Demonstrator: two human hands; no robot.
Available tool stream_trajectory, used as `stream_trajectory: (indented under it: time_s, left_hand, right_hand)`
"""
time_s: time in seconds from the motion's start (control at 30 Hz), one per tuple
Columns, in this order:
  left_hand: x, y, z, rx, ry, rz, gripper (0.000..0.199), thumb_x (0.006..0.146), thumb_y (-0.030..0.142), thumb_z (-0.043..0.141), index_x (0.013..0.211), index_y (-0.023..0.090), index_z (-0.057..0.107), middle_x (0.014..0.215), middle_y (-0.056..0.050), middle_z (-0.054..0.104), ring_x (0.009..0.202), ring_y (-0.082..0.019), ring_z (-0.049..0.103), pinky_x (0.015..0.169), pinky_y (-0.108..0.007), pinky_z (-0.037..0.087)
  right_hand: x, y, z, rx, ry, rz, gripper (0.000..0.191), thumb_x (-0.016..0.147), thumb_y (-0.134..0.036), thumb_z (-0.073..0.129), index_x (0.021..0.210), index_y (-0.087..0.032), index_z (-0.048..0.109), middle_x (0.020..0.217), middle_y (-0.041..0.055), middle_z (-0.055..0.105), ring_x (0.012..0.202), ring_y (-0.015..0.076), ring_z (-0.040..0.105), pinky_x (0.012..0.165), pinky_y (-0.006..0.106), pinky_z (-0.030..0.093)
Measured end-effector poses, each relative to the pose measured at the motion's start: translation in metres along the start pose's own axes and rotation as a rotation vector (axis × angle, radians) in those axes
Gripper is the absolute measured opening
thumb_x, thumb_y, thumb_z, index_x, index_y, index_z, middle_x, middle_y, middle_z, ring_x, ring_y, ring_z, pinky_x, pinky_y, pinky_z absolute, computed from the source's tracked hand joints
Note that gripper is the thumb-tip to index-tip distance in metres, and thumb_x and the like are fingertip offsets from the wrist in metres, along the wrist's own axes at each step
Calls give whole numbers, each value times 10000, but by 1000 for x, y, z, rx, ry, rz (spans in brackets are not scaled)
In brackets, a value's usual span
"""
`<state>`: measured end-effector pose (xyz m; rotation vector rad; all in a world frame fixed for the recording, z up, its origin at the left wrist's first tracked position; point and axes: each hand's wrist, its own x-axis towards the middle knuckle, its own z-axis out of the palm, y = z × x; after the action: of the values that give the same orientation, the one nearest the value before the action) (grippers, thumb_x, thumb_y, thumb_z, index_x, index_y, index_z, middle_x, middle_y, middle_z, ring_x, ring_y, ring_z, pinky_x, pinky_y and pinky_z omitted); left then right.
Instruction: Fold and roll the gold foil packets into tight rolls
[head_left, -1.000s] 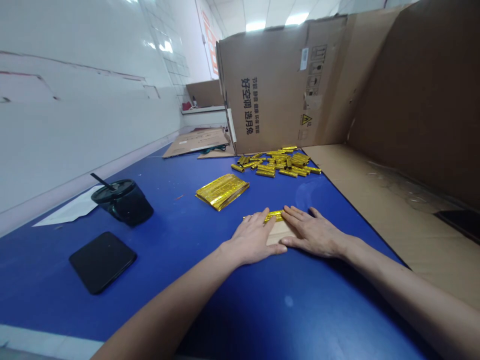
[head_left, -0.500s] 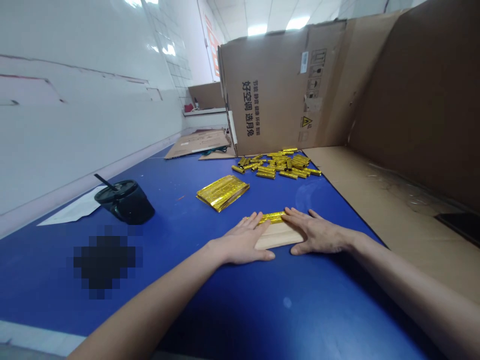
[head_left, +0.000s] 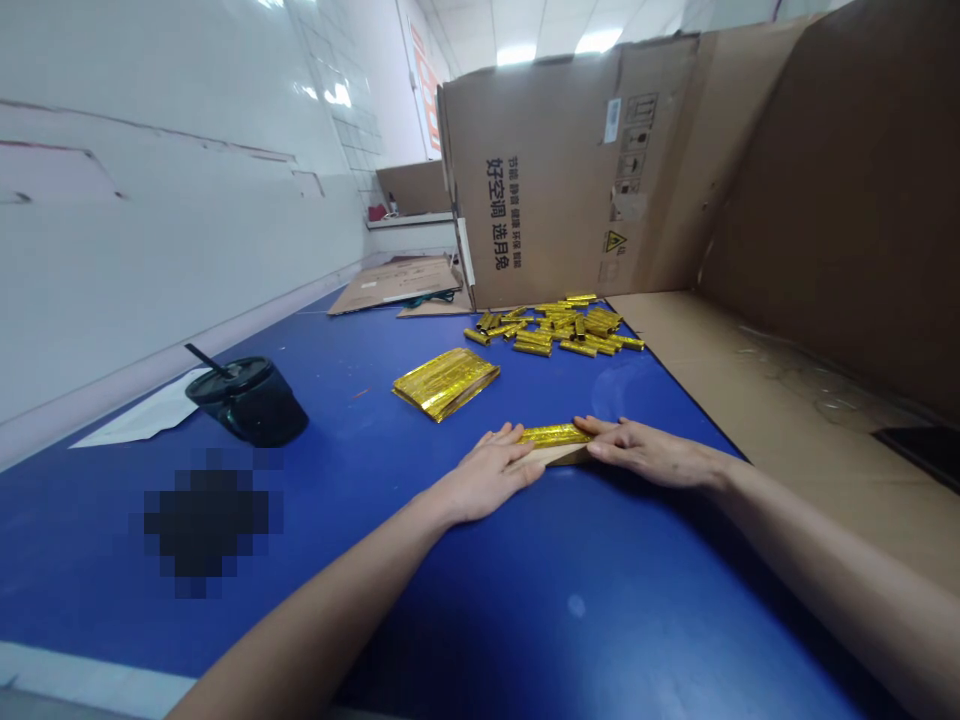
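Note:
A light wooden board [head_left: 564, 454] lies crosswise between my hands, with a strip of gold foil paper [head_left: 555, 435] along its far side. My left hand [head_left: 491, 473] grips the left end, its fingers over the foil and its thumb along the near edge. At the right end, my right hand [head_left: 636, 450] has its fingers on the foil and its thumb by the board's near edge. The near edge looks tilted up, with shadow beneath it. My hands cover both ends of board and foil.
A stack of gold foil sheets [head_left: 446, 382] lies beyond my left hand on the blue table [head_left: 480, 610]. Several rolled gold tubes [head_left: 555, 325] are heaped farther back, before a large cardboard box [head_left: 570, 190]. A dark cup [head_left: 251, 400] stands left near white paper [head_left: 142, 415].
The near side of the board has tipped up and moved away from me. My thumbs have shifted forward onto its near edge, and my hands have closed from lying flat.

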<state>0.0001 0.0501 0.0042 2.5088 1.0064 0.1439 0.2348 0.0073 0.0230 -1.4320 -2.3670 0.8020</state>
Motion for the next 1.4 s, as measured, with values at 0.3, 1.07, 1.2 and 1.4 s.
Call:
stream_trajectory:
  time_s: [0.3,1.07,1.2,1.4]
  left_hand:
    - [0,7,2,-62,95,-66,576,743,555,418,1174,177,481,1316,-111,324,1238,-223,231,998,-378,195]
    - [-15,14,4,176,-104,63,947,606,767,324,1340,207,114,1390,-136,-27,1252,-293,-82,1004,-458,54]
    - [-17,14,1,135,-171,71,964,589,774,335,1342,237,60,1388,-108,-90,1234,-317,-129,992,-491,57]
    - [-17,19,-6,68,-172,10,988,657,752,244,1333,103,-70,1391,-149,-22,1261,-280,-52,1017,-431,68]
  right_hand:
    - [11,2,17,83,261,3,374,829,-427,359,764,-168,621,985,87,635,1094,213,459,892,334,359]
    - [-3,-39,14,-225,63,47,641,790,-568,307,1291,-169,321,1313,103,371,1211,270,289,987,543,58]
    - [-6,-43,11,-193,66,74,607,814,-555,256,1289,-183,326,1317,97,367,1216,266,279,987,540,61]
    - [4,-39,27,-265,67,19,647,801,-573,274,1283,-146,329,1323,129,351,1211,271,286,984,505,145]
